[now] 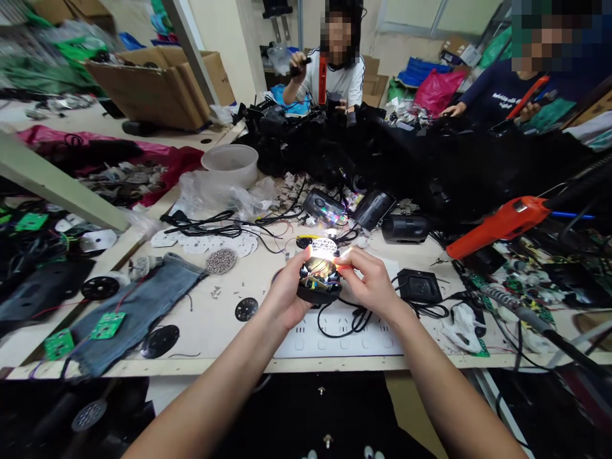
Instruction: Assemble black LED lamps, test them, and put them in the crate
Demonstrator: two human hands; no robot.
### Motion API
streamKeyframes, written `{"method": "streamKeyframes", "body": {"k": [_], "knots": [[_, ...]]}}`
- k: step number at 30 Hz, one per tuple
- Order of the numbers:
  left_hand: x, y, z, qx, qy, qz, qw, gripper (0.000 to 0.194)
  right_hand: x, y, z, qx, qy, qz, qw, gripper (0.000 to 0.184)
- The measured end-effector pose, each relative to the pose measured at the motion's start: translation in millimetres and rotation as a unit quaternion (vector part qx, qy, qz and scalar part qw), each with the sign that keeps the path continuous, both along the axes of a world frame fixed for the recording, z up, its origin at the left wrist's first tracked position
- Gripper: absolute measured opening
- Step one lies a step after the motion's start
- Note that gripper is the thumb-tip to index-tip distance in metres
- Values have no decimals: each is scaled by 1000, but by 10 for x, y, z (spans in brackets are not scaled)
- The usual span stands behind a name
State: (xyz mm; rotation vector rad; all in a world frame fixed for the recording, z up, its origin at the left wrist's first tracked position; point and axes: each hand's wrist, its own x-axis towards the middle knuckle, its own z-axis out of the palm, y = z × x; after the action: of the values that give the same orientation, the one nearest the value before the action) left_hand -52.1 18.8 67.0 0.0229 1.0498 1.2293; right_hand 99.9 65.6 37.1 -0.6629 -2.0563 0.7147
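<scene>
My left hand is wrapped round the side of a black round lamp housing with coloured wires and inner parts showing. A perforated disc at the housing's far side glows brightly, and the glare hides detail there. My right hand is closed in a pinch at the right edge of the lit part; what its fingertips grip is hidden by glare and fingers. Beneath the housing lies a white power strip. Right of my hands sits a black square base with a coiled black cable.
An orange electric screwdriver hangs at the right. Black cylindrical housings lie behind my hands. Left are a steel mesh disc, loose screws, a denim cloth and green circuit boards. Two people work across the table.
</scene>
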Motion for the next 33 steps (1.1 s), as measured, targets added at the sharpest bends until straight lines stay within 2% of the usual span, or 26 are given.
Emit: {"method": "streamKeyframes", "body": {"k": [6,12,15,19,27,33], "knots": [[-8,-39,-28,8,4,36,999,15,1,-47,24,26,-15,1,1000,14],[-13,-103,-24,61,-27,22,998,27,1,-116,74,70,-23,6,997,18],[-19,-132,-24,63,-25,31,997,24,-5,-139,80,84,-33,5,996,19],[-19,-147,-33,57,-1,56,997,12,-15,-151,66,73,-43,3,996,19],[14,-139,-107,12,-18,56,998,9,-10,-128,4,33,-37,6,999,20],[44,-210,14,-2,-40,14,999,16,46,-240,89,44,-21,-9,999,18]]}}
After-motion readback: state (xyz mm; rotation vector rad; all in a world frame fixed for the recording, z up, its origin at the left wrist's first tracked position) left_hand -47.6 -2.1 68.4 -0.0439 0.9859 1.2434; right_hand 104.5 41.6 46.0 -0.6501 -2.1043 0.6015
